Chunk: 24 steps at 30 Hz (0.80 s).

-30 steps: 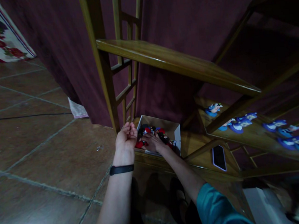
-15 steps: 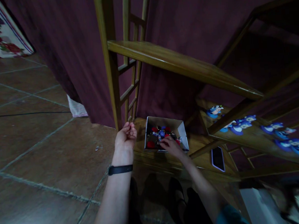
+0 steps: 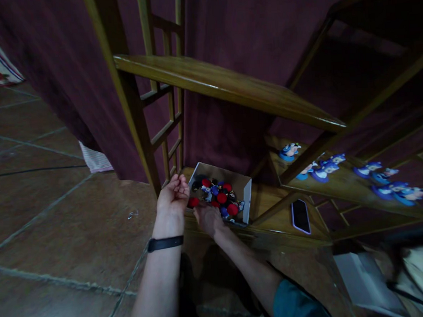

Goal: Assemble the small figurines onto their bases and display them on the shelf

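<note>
My left hand [image 3: 172, 195], with a black band on its wrist, is palm up beside the left side of an open cardboard box [image 3: 247, 201]. Its fingers are curled in, and whatever may lie in them cannot be made out. Inside the box is a jumble of small figures and pieces [image 3: 221, 197] in red, blue, black and white. My right hand [image 3: 210, 219] reaches over the front left of the box, near a red piece [image 3: 193, 202]. The back of that hand faces up and hides most of its fingers.
The box stands on the low board of a wooden shelf unit [image 3: 228, 83], under a higher board. A phone [image 3: 300, 216] lies to the right. Several blue figurines [image 3: 326, 168] stand on the right-hand shelf. A white box [image 3: 365, 280] is on the floor, lower right.
My right hand has moved left, from the middle of the box to its front left corner. The left hand stays palm up, now closer to the box. The view has shifted.
</note>
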Tool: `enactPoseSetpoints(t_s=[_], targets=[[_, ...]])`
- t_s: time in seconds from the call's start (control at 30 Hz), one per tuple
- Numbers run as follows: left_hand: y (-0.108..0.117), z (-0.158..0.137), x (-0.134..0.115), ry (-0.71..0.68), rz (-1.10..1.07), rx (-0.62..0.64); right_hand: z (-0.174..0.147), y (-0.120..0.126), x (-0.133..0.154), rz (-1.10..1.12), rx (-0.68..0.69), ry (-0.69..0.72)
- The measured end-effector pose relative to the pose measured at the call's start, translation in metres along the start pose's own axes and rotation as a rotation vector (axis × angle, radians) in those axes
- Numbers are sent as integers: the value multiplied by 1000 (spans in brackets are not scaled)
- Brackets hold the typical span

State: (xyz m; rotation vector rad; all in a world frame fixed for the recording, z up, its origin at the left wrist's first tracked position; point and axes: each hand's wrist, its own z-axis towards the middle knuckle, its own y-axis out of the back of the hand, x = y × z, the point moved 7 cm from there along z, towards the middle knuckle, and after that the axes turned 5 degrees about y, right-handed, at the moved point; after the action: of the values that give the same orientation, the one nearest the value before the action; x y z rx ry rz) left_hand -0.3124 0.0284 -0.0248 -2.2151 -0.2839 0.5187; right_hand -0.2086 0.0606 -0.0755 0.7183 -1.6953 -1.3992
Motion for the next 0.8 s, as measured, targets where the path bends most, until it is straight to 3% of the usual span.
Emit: enactPoseSetpoints(t_s=[0.13,0.33,0.63,0.8], targets=[[0,0,1,6,8,-13,9,-2,17,-6,-69,72],[1,1,-5,3,8,-11,1,-5,5,-55,-40,223],[1,6,2,11,15,16,-7,-2,-4,23,-45,150],[0,7,3,12,30,18,-17,22,-25,167,-163,82]])
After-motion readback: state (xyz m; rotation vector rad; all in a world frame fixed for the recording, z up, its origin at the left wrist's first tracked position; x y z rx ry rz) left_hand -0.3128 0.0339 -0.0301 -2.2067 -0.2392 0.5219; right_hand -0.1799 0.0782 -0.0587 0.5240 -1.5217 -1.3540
